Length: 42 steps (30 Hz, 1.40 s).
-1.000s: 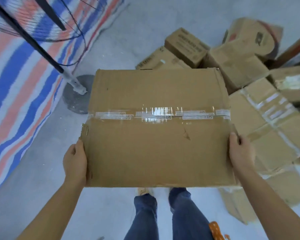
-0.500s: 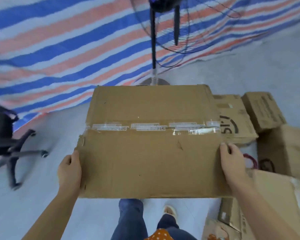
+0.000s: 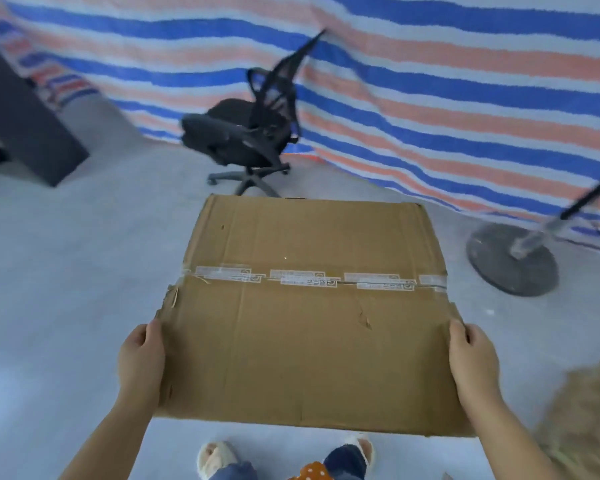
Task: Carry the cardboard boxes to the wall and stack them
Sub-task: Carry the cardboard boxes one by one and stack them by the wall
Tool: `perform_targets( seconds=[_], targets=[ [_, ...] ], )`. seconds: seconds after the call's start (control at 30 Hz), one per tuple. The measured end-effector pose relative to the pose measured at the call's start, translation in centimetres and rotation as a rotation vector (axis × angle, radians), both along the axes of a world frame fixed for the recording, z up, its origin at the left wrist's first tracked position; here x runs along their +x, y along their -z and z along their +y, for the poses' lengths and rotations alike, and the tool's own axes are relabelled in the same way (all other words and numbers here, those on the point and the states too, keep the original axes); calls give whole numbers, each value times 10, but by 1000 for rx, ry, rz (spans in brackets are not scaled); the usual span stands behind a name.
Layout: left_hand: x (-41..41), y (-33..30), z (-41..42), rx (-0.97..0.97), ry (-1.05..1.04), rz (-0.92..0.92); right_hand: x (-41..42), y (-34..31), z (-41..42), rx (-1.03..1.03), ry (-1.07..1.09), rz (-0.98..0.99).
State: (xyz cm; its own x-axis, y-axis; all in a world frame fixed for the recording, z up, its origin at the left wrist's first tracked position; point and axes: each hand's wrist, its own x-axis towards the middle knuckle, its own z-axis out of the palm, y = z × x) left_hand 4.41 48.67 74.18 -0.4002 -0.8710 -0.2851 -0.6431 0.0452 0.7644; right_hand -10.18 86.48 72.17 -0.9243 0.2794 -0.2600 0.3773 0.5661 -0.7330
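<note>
Squarely between both hands—left hand point(image 3: 141, 362), right hand point(image 3: 473, 363)—hangs the cardboard box point(image 3: 309, 313).

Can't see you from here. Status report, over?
Left hand and right hand each grip a side of the cardboard box. Box carried level. Office chair ahead, fan base right.

The floor point(image 3: 66, 271) is pale grey and smooth. On it stands a black office chair point(image 3: 246, 133) on its wheeled base, close to the striped tarp point(image 3: 430, 98) that hangs down to the floor. At the right rests the round dark base of a fan stand point(image 3: 511, 259) (its pole leans up out of view). A dark slab point(image 3: 25, 133) stands at the far left, and a blurred brown box point(image 3: 582, 417) lies at the lower right
</note>
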Motion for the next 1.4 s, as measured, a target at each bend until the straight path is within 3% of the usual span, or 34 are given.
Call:
perform_targets(
  seconds=[0.4,0.73,1.0,1.4],
  targets=[
    [266,-16,-196,-49,-531,70,98,-18,-323,-47,-502,47],
    [436,-10,-246,-12,-1016,159,178,-41,-543,-51,-979,116],
    [507,1,-291,-20,-1280,185,240,-34,-691,-72,-1238,92],
    [560,20,-454,-45,-1477,121,307,-14,-940,-17,-1425,60]
  ],
)
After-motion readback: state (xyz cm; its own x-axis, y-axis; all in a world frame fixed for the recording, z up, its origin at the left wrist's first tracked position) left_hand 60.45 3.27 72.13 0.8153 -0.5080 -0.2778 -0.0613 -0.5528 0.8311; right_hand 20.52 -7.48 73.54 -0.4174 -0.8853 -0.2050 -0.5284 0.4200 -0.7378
